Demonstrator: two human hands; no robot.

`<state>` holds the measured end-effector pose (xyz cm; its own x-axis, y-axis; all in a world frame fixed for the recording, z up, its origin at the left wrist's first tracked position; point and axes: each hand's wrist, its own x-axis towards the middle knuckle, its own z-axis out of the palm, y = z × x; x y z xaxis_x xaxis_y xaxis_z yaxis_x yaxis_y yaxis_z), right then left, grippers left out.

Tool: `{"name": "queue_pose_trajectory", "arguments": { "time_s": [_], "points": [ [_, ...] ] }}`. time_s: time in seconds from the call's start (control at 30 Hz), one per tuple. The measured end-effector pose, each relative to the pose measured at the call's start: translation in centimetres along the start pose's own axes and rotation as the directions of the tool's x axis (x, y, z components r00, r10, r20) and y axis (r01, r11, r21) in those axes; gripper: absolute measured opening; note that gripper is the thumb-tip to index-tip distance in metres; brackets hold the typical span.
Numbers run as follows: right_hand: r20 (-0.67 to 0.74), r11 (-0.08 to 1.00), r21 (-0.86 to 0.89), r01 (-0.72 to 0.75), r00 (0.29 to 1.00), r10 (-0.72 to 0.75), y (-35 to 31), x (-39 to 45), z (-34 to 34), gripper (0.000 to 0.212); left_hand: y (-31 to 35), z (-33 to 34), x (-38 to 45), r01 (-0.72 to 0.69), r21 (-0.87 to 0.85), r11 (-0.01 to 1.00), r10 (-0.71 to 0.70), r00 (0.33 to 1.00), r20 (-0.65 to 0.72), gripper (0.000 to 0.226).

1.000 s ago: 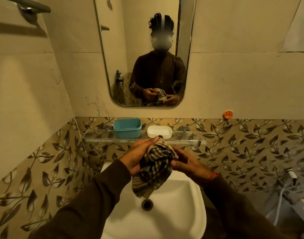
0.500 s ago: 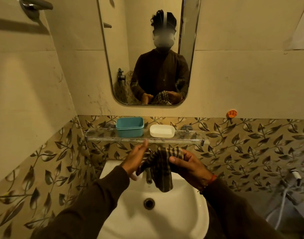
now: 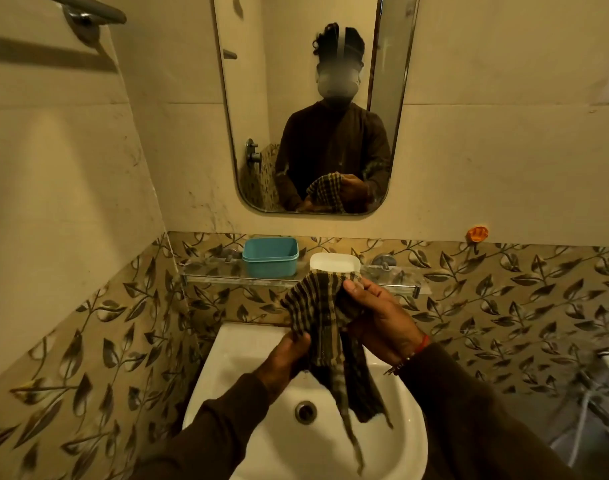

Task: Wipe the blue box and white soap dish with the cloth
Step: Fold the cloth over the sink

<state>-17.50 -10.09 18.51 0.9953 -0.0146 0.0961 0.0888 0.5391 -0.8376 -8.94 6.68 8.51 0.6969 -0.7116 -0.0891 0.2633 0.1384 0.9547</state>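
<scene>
**Wiping not started — cloth in both hands**

Cloth [image 3: 325, 327] hangs over the sink [image 3: 261, 427], below the shelf [image 3: 227, 277]. Left hand [image 3: 285, 358] grips its lower edge, right hand [image 3: 379, 320] pinches the top. Box [image 3: 270, 256] and dish [image 3: 335, 262] sit side by side on the shelf, just beyond the hands, untouched. Judging by this, both wipes remain.

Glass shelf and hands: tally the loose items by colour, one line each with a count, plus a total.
Blue: 1, the blue box on the glass shelf.
White: 1, the white soap dish beside it on the shelf.
Checked dark and light: 1, the cloth, gripped by the left hand and the right hand over the sink.
Total: 3.
</scene>
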Motion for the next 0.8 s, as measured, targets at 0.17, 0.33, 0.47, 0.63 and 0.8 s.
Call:
{"name": "queue_pose_trajectory", "arguments": {
  "time_s": [0.17,0.33,0.47,0.63,0.8],
  "points": [
    [0.048,0.997,0.03,0.071,0.996,-0.073,-1.6,0.7,1.1,0.037,-1.5,1.4,-0.2,0.148,0.106,0.983,-0.145,0.989,-0.039,0.036],
    [0.078,0.971,-0.231,0.058,0.996,-0.041,-1.4,-0.3,-1.1,0.033,-1.5,0.5,0.0,0.22,-0.53,0.819,-0.224,0.973,0.057,0.063],
    [0.159,0.556,-0.826,0.095,0.985,0.068,0.3,-1.8,-2.7,0.02,2.0,0.3,0.5,0.144,-0.552,0.822,-0.146,0.988,0.04,0.09],
    [0.096,0.328,-0.928,0.18,0.962,-0.255,1.0,-3.0,-3.9,0.037,4.1,1.2,1.6,0.098,-0.338,0.936,-0.144,0.983,-0.114,0.05],
    [-0.272,0.705,-0.706,0.071,0.891,-0.362,0.9,-2.8,-5.8,0.052,5.7,1.3,1.3,0.072,-0.313,0.947,-0.098,0.993,-0.067,0.05]
  ]
}}
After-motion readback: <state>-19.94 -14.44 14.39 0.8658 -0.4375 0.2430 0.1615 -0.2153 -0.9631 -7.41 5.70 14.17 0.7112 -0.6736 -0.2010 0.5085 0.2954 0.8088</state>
